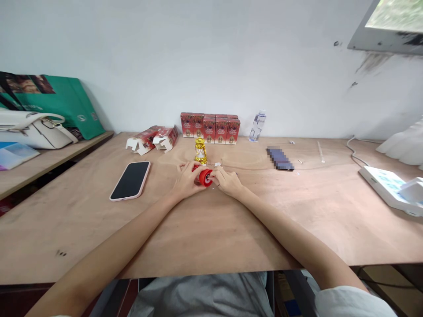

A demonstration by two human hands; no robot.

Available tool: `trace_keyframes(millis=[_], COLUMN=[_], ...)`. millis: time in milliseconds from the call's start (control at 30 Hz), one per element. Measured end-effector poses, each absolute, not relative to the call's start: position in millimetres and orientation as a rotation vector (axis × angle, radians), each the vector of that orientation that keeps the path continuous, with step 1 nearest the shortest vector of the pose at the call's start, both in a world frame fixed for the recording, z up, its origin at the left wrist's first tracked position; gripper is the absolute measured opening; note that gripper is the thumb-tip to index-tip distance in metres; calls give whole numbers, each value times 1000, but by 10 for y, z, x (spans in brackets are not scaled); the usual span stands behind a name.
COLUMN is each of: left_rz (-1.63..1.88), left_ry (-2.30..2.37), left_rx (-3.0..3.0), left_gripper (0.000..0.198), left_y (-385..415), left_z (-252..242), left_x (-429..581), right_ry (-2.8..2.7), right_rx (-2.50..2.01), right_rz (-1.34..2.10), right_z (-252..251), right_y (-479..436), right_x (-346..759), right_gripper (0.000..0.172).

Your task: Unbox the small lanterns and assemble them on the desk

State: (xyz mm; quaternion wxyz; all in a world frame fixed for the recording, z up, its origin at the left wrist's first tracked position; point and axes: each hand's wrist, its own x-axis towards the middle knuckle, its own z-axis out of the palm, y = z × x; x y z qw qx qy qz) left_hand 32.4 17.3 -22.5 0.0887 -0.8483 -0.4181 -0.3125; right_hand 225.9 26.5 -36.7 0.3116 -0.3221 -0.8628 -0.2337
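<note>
A small red lantern-like toy (204,177) lies on its side at the middle of the wooden table (211,229), its round base turned toward me. My left hand (185,179) is wrapped around its left side. My right hand (227,180) pinches at the base end from the right, and a thin metal piece shows under its fingers. Just behind my hands a small gold lantern (200,151) stands upright.
A black phone in a pink case (131,180) lies to the left. Red boxes (210,128) line the wall, with two opened ones (152,139) lying left of them. A water bottle (257,126), a dark flat object (280,158), a white power strip (390,188) and bags (42,114) are around.
</note>
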Motion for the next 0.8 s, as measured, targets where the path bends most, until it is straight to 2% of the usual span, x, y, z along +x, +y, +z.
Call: trace_keyframes(millis=[133, 467, 800], left_rz=[-941, -927, -936], left_ry=[-1232, -1241, -1249], left_rx=[-2523, -2525, -2488], left_gripper=[44, 43, 43], left_y=[186, 159, 160], left_z=[-247, -206, -212], left_x=[319, 332, 340], right_ry=[-2203, -2239, -2076], right_rx=[-800, -788, -692], right_rz=[-644, -607, -808], right_z=[-358, -372, -357], right_y=[241, 257, 223], right_x=[2272, 2284, 2263], right_gripper=[33, 35, 24])
